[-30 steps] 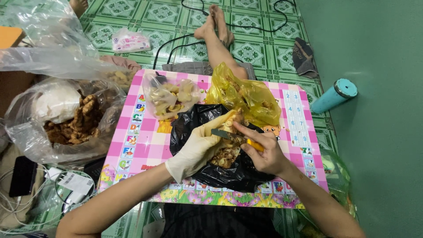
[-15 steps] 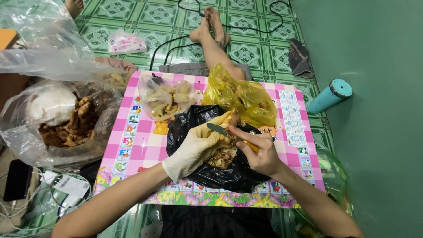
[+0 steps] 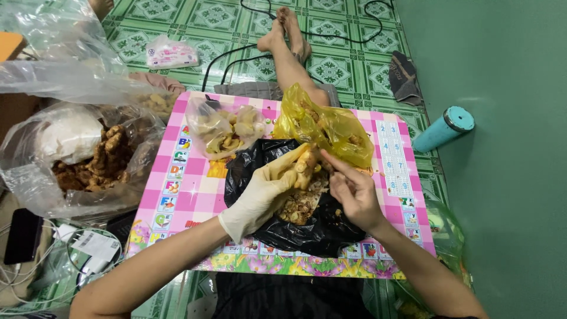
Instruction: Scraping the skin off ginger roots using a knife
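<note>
Floor of green patterned tiles (image 3: 224, 18), meeting a plain green wall (image 3: 508, 195) along the right side. On the floor, over the seated person's lap, a low table with a pink checked top (image 3: 189, 195) bordered by small picture squares. Person's bare leg (image 3: 289, 59) runs out beyond the table's far edge, foot up near a black cable (image 3: 248, 50) that loops across the tiles. Left of the table, a big clear plastic bag (image 3: 35, 171) slumped open, holding a heap of brown ginger roots (image 3: 97, 162) and a pale white lump; more crumpled clear plastic behind it. On the table centre, a black plastic bag (image 3: 295, 233) spread flat with a pile of ginger peelings (image 3: 301, 204) on it. Behind that, a yellow plastic bag (image 3: 331, 127) with some pieces inside, and just left of it a small clear bag of pale peeled ginger pieces (image 3: 227, 130). A teal cylindrical bottle (image 3: 443, 129) lies tilted on the floor near the wall; a dark cloth (image 3: 404, 74) beyond it; a packet of tissues (image 3: 171, 54) on the tiles at far left; a black phone (image 3: 23, 236) and white cables by the near left corner. Left hand (image 3: 263, 192), in a cream rubber glove, fingers curled around a piece of ginger (image 3: 304, 165) held over the black bag. Right hand (image 3: 354, 189), bare, just beside it, index finger stretched out against the ginger, other fingers folded in; cannot tell whether it grips a tool.
</note>
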